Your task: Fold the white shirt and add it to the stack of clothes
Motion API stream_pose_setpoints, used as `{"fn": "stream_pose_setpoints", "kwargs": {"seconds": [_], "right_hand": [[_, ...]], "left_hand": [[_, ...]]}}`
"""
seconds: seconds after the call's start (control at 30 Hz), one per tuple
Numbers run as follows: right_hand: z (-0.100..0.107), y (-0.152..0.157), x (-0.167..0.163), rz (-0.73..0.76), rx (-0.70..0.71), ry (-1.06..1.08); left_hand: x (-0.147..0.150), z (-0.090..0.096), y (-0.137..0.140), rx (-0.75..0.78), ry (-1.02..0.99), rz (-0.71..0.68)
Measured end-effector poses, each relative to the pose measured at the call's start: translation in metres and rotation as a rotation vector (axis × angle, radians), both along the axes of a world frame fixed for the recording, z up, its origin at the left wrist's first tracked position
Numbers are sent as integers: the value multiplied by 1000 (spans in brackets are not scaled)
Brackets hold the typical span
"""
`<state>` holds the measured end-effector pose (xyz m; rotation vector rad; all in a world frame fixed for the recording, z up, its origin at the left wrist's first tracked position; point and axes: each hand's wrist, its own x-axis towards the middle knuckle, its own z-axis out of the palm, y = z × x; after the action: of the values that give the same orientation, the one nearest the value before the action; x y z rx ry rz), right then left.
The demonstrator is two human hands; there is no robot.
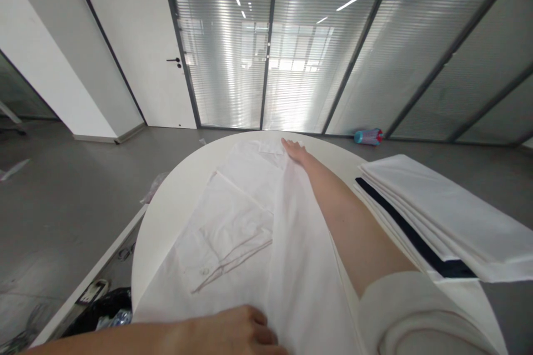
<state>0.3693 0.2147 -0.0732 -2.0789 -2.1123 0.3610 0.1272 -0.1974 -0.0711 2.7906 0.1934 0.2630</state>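
Here, at the bottom edge of the frame, the left hand lies knuckles-up on the near hem of a white garment, fingers curled down onto the cloth; whether they pinch it or merely press it I cannot tell, since the fingertips are tucked out of sight. The garment is spread across the middle of a round white table, running from the near rim toward the far one. It is thin, soft cotton-like fabric, faintly translucent where layers overlap, with a stitched placket and a small button showing at lower centre, and a long raised fold running up its middle. The right arm, sleeve pushed up in a thick roll at the lower right, stretches along that fold, and the right hand rests flat and open at the far end of the cloth, fingers extended, gripping nothing. As I judge it, the slippery fabric could creep on the smooth tabletop if one hand drags harder than the other, skewing the fold or bunching the layers beneath; the near hem could also slide off the rim. To the right sits a stack of folded white cloths with a dark navy band, crisp-edged. Beyond, on the grey floor at upper right, lies a teal and red bottle.
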Motion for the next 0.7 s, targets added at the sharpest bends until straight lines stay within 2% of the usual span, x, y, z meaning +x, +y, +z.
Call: {"fn": "stream_pose_setpoints", "kwargs": {"seconds": [0.1,0.2,0.27,0.33,0.4,0.5,0.6,0.7], "right_hand": [[9,-1,15,21,52,-8],[13,-7,21,45,73,-22],[11,-13,18,65,66,-33],[8,-18,10,84,27,-61],[2,-23,1,98,-30,-95],[-7,-28,-9,103,-76,-117],[-14,-30,-11,91,-47,-133],[-18,-28,-10,86,-7,-143]], "left_hand": [[0,15,1,16,-11,28],[8,41,10,100,-36,77],[22,56,21,136,-42,108],[43,61,34,156,-63,91],[66,54,43,216,-100,14],[91,29,43,392,-141,-99],[97,2,35,571,-190,-164],[94,-11,29,689,-241,-219]]}}
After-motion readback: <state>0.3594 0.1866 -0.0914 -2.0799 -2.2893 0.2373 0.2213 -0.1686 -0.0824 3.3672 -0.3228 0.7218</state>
